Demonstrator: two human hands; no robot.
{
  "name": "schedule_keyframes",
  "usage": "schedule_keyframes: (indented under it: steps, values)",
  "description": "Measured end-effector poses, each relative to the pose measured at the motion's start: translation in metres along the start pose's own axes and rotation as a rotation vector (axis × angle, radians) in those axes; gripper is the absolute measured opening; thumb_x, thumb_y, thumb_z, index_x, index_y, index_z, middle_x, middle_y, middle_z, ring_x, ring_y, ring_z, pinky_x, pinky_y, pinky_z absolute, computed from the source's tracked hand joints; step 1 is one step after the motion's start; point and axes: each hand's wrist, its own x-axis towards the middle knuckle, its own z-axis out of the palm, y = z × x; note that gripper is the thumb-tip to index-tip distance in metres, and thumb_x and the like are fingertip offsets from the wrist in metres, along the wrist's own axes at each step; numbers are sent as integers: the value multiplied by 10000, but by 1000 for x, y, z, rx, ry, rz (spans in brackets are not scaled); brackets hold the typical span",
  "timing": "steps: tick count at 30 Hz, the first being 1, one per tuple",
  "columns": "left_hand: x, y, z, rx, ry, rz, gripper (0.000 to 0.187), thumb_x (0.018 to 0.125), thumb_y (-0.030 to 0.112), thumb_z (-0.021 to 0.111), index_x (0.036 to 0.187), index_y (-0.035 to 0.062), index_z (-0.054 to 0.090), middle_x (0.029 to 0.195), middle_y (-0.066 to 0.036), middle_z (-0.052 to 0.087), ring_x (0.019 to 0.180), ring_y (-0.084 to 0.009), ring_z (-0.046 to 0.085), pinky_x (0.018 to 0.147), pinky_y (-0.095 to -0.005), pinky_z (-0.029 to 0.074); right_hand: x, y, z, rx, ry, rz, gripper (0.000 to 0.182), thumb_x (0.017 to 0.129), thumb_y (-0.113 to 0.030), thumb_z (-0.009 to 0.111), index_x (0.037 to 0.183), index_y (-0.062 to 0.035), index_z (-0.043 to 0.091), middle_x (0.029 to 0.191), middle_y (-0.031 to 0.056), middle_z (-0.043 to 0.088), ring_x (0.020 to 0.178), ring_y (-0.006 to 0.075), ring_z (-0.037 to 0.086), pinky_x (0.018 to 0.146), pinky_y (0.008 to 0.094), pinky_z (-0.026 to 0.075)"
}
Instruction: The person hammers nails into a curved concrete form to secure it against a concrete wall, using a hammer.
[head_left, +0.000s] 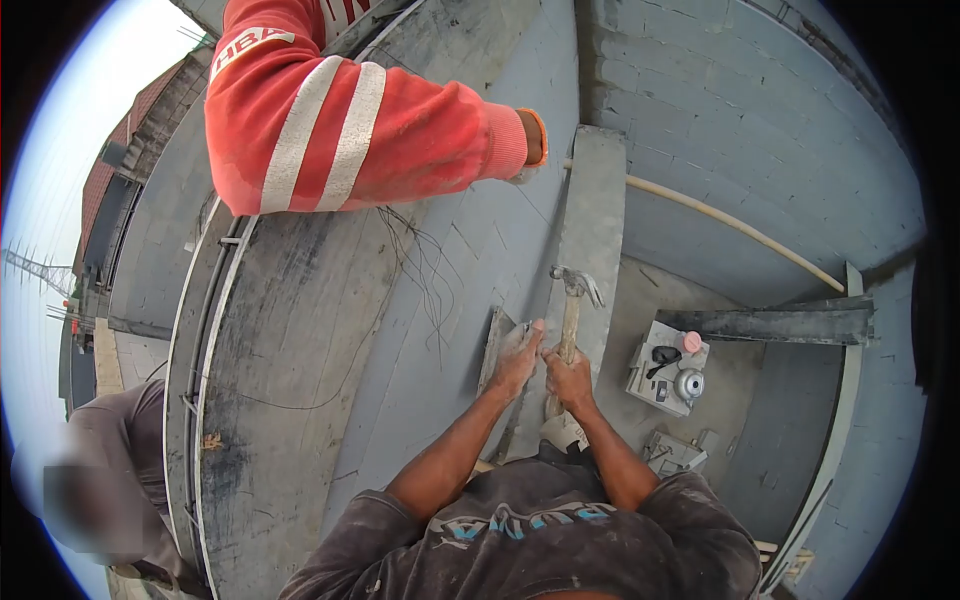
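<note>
My right hand [568, 378] grips the wooden handle of a claw hammer [576, 284], whose steel head points up against a long grey plank [592, 220] leaning on the block wall. My left hand [518, 358] lies just left of it, fingers pressed on a shorter grey board [496, 342] beside the plank. Both my forearms reach up from my dusty dark shirt at the bottom edge.
A co-worker's red sleeve [340, 130] with white stripes reaches in from the top, the hand at the plank's upper end. Another person [110, 470] stands at lower left. Thin wires [425, 265] hang on the wall. A white pipe [735, 228] and a concrete block [668, 368] with small items lie to the right.
</note>
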Motion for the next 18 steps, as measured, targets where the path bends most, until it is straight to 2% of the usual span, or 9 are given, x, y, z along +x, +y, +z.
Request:
schedule_keyframes:
  steps: [2, 5, 8, 9, 12, 18]
  values:
    - [-13, -5, -2, -21, 15, 10, 358, 933, 465, 557, 905, 110, 517, 686, 66, 415, 468, -11, 329, 390, -188, 239, -6, 0, 2, 7, -3, 18, 140, 892, -131, 604, 833, -47, 509, 570, -30, 428, 405, 77, 393, 371, 257, 329]
    - [-22, -10, -10, -11, 74, 41, 380, 924, 461, 581, 863, 87, 548, 624, 68, 395, 486, -39, 344, 407, -230, 275, -15, 8, 3, 33, -49, 14, 194, 895, -167, 619, 804, -47, 497, 579, -14, 460, 409, 90, 423, 369, 269, 359]
    - [-29, -16, -19, 83, 142, 99, 368, 919, 440, 599, 848, 82, 553, 650, 62, 410, 516, -52, 362, 438, -241, 310, -29, 12, 12, 18, -68, 31, 194, 896, -168, 617, 803, -49, 496, 582, -18, 458, 419, 84, 426, 374, 264, 352]
    - [-35, -13, -19, 109, 169, 140, 338, 908, 399, 632, 861, 71, 571, 694, 51, 448, 560, -62, 395, 485, -244, 355, -34, 16, 14, 24, -79, 28, 185, 895, -168, 613, 813, -43, 504, 583, -15, 458, 422, 87, 427, 378, 268, 353]
    - [-55, -5, -16, 24, 133, 157, 310, 895, 361, 661, 892, 57, 596, 746, 38, 507, 596, -59, 438, 526, -231, 385, -47, 21, 24, -1, -117, 46, 142, 898, -147, 589, 850, -50, 497, 565, -26, 410, 403, 85, 380, 375, 262, 336]
    - [-78, -6, -24, -36, 54, 157, 296, 882, 324, 684, 904, 37, 615, 792, 23, 568, 625, -60, 493, 548, -221, 414, -63, 24, 27, -93, -185, 57, 173, 902, -175, 583, 867, -27, 501, 570, -7, 424, 412, 97, 392, 384, 276, 355]
